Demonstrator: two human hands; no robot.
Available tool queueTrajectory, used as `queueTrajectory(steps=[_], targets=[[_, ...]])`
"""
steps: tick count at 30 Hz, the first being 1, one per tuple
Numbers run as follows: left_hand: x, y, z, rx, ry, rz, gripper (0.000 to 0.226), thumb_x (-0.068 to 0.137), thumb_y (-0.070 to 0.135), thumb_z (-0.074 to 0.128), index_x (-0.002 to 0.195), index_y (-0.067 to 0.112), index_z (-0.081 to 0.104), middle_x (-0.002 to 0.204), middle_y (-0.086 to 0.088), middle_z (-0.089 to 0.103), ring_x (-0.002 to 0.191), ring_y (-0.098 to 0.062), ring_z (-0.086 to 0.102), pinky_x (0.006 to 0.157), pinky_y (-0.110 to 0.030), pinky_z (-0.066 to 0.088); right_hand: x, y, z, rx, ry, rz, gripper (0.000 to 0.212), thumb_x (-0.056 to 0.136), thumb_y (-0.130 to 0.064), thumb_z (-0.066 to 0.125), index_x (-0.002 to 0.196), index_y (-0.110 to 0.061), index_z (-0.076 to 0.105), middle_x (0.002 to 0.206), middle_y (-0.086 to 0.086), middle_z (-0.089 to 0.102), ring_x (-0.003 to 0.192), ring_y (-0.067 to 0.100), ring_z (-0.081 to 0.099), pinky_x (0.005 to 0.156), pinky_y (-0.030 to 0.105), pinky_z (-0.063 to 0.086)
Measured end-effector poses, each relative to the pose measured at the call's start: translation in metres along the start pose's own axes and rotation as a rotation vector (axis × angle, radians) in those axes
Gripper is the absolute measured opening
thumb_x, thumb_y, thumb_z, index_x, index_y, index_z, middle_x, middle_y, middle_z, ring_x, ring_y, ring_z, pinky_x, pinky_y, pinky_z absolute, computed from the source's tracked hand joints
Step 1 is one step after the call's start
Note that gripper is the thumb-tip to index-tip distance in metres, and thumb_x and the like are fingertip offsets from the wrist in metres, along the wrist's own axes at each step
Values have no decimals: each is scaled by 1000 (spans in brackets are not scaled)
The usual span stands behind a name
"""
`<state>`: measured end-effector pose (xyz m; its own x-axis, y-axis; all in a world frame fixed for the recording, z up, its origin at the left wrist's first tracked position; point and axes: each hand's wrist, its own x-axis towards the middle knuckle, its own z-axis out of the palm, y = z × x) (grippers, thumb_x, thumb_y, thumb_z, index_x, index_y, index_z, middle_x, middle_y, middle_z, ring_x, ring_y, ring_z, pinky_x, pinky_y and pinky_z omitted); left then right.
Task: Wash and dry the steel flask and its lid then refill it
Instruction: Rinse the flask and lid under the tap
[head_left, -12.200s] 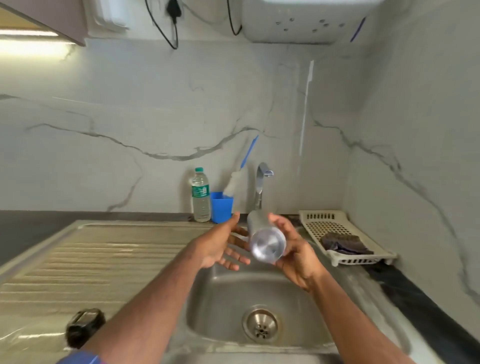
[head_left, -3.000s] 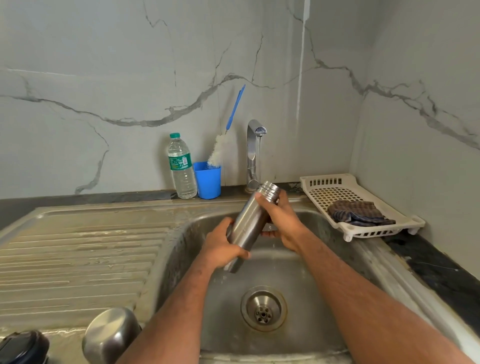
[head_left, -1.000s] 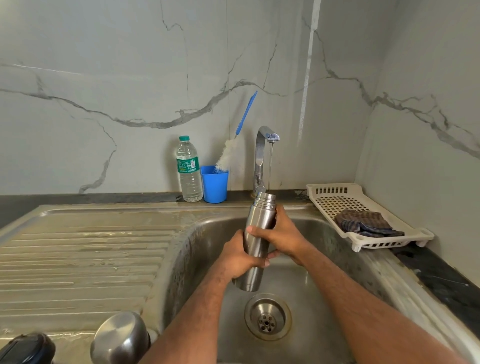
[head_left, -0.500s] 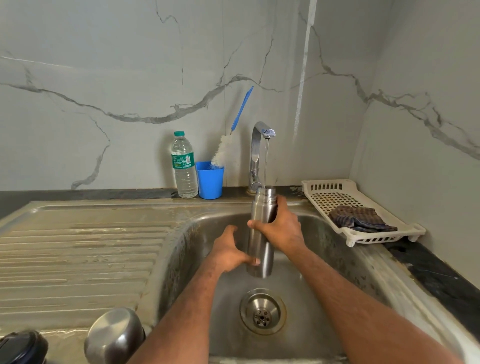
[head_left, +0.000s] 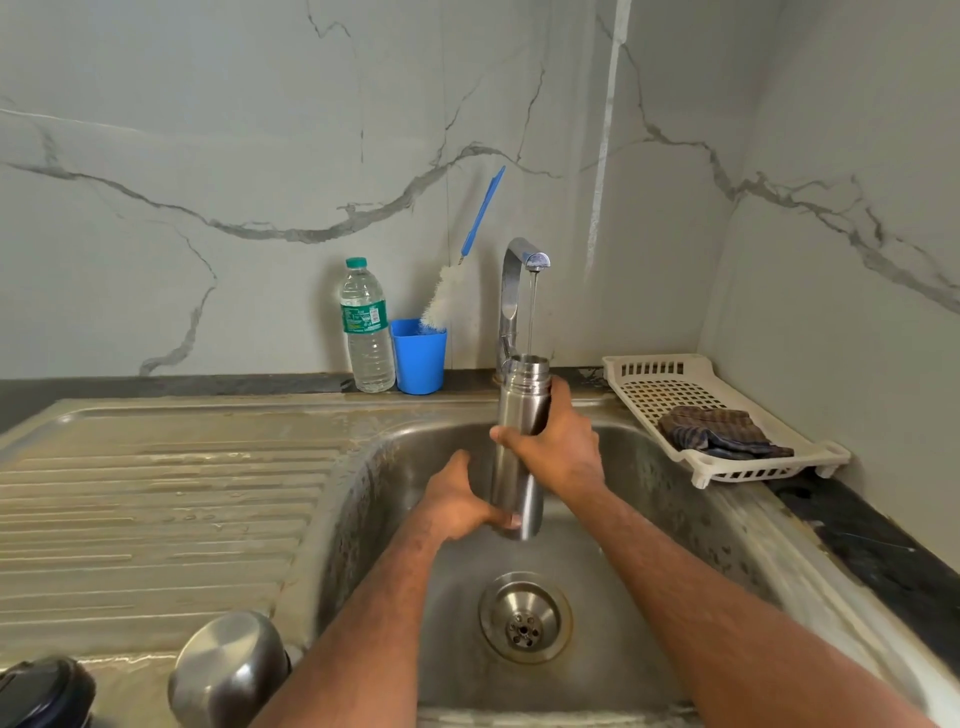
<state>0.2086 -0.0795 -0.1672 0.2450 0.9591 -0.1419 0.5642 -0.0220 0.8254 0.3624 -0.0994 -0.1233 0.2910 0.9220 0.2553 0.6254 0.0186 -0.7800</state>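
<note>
Flask (head_left: 519, 441) now upright under tap (head_left: 514, 291), between right hand (head_left: 558, 449) and left hand (head_left: 457, 501).

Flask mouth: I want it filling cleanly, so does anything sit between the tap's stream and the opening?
Nothing visible does. The stream from the tap drops straight into the open flask; the right hand and left hand grip lower down.

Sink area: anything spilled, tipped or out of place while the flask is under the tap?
Nothing stands out. The steel flask is upright under the tap, the stream entering its mouth; right hand and left hand grip it. The plastic bottle and blue cup stand upright.
</note>
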Motion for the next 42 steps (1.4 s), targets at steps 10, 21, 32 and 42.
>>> queueTrajectory(steps=[10,21,32,42], targets=[[-3,1,1,5,-14,-4,99,65,23,95,146,18,38,147,-3,50,125,-19,50,105,-38,45,-4,-2,-1,-47,-67,41,83,65,-45,91,134,-28,48,113,-7,67,103,18,67,95,45,57],[-3,-2,1,2,-58,-22,105,63,26,96,149,18,37,146,-4,50,129,-20,49,107,-38,45,-2,-1,-3,-31,-20,27,79,69,-43,90,134,-25,48,118,-3,68,99,14,64,93,38,56],[-3,-1,0,-14,-67,-22,99,63,28,96,146,20,42,127,-1,58,115,-18,59,101,-40,51,-1,0,-6,-13,12,9,77,71,-45,88,135,-23,51,119,-3,68,94,10,60,85,27,50],[-14,0,-5,-40,-221,-115,80,69,29,92,136,28,48,121,6,63,103,-15,69,81,-46,61,12,3,-18,383,16,186,78,67,-40,92,132,-29,51,122,1,66,100,20,67,83,49,62]])
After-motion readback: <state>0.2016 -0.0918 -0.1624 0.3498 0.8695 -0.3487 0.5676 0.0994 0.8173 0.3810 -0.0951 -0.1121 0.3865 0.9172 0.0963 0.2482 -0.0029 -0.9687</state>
